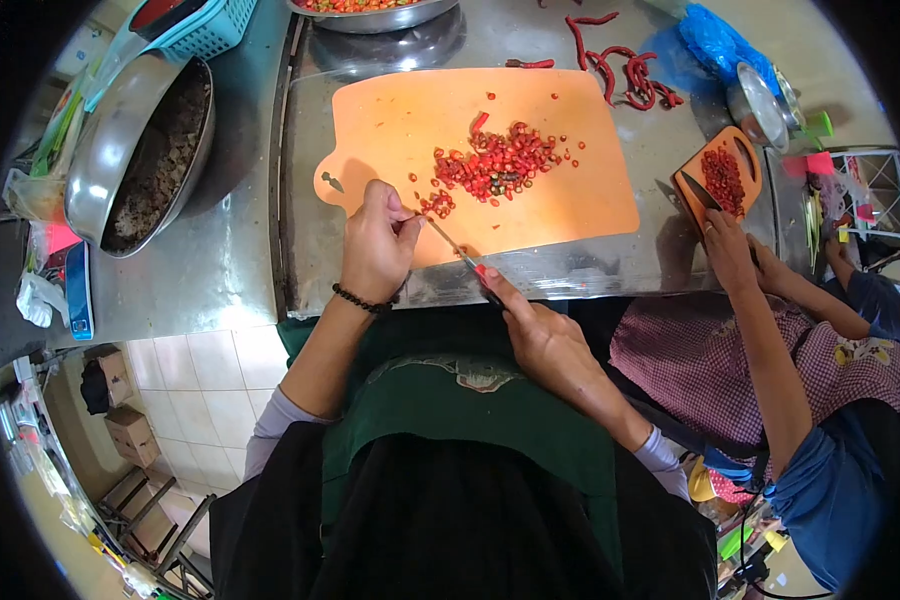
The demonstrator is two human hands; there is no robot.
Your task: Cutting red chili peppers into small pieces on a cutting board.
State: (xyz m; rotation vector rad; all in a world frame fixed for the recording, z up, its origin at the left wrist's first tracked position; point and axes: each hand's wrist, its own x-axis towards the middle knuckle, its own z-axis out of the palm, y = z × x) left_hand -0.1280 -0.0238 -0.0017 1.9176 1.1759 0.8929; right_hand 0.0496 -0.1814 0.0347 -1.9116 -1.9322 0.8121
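A large orange cutting board (570, 187) lies on the steel table before me, with a pile of chopped red chilies (502, 161) in its middle. My right hand (547, 337) grips a kitchen knife (450, 241) by its red and black handle, the blade slanting up and left over the board's near edge. Near the blade's tip, my left hand (382, 240) has its fingers pinched together; whatever lies between them is too small to make out. A small group of chili slices (437, 204) lies just beyond these fingertips. Whole red chilies (637, 79) lie behind the board at the right.
A tilted steel bowl (139, 150) with dark contents stands at the left, near a blue phone (79, 291). Another steel bowl (382, 19) of chopped chilies is at the back. At the right, a co-worker's hands (731, 251) use a knife on a small orange board (746, 196).
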